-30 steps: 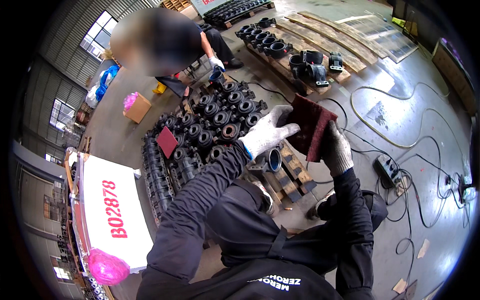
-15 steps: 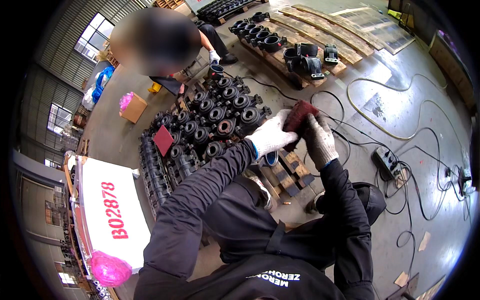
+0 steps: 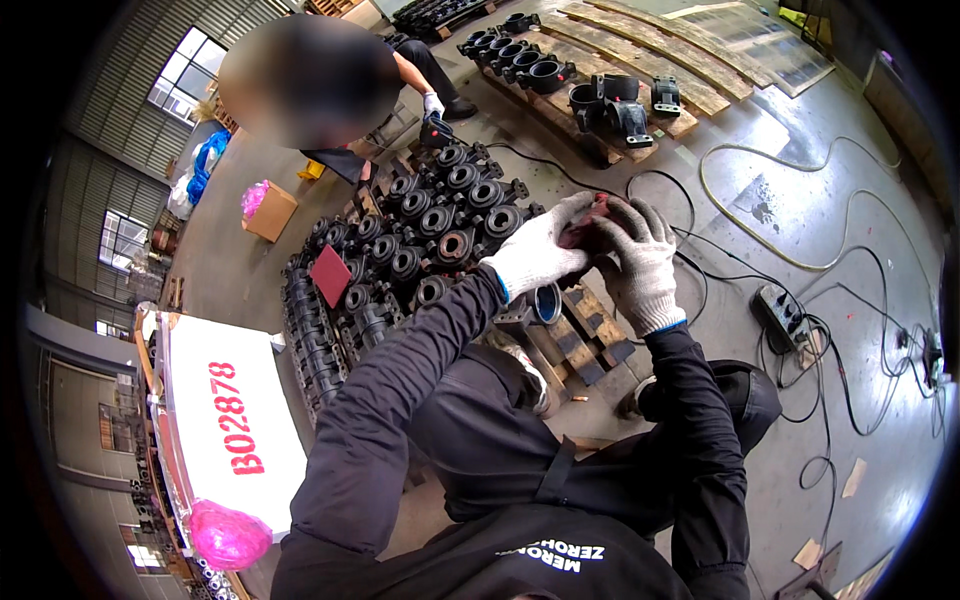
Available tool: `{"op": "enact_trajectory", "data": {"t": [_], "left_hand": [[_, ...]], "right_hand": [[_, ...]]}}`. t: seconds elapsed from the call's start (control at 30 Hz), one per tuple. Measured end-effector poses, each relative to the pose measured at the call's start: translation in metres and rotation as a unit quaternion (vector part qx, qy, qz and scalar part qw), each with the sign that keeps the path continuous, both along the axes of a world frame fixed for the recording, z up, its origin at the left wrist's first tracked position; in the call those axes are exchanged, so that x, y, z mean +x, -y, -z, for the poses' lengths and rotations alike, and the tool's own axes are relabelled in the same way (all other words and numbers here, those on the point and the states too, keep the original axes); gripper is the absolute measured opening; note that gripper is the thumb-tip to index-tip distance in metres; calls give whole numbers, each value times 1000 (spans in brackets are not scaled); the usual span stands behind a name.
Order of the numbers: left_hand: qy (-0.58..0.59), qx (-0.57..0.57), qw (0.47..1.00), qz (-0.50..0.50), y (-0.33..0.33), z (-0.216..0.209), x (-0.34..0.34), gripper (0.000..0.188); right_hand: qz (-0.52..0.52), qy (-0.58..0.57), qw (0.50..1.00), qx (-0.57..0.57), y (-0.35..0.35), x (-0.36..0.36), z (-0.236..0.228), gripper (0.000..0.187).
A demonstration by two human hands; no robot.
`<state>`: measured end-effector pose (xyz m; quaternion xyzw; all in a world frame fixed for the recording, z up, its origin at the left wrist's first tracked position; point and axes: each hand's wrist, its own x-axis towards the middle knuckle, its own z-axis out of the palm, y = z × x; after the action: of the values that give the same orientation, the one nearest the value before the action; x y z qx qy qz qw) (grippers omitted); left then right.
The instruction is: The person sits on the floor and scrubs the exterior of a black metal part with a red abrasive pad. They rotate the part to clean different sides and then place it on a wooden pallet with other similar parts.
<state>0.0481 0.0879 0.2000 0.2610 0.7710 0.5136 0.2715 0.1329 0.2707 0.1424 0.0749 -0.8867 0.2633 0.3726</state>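
Left hand (image 3: 540, 252) and right hand (image 3: 640, 265), fingers gripping crumpled dark-red pad (image 3: 582, 234); red sheet (image 3: 331, 276) on black metal parts (image 3: 405, 263), left edge.

left grip (image 3: 540, 252) | right grip (image 3: 640, 268) | both hold maroon pad (image 3: 581, 237)

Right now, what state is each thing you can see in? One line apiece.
Dark red pad: held, mostly hidden
Left hand: gloved, gripping the pad
Right hand: gloved, curled over the pad
Black metal parts: packed closely together
Red sheet: lying loose on the parts
Cardboard box: open, pink plastic sticking out
Power strip: on the floor, cords attached
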Motion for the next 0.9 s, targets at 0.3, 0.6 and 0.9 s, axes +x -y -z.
{"op": "enact_trajectory", "data": {"t": [0.3, 0.6, 0.9], "left_hand": [[-135, -36, 990, -4, 5, 4, -4, 44], [-99, -14, 995, -17, 4, -13, -2, 57], [31, 60, 998, -16, 8, -19, -6, 56]], "right_hand": [[-50, 30, 996, -74, -10, -2, 7, 61], [-83, 46, 991, -91, -2, -3, 4, 74], [-127, 67, 971, -189, -6, -2, 8, 73]]}}
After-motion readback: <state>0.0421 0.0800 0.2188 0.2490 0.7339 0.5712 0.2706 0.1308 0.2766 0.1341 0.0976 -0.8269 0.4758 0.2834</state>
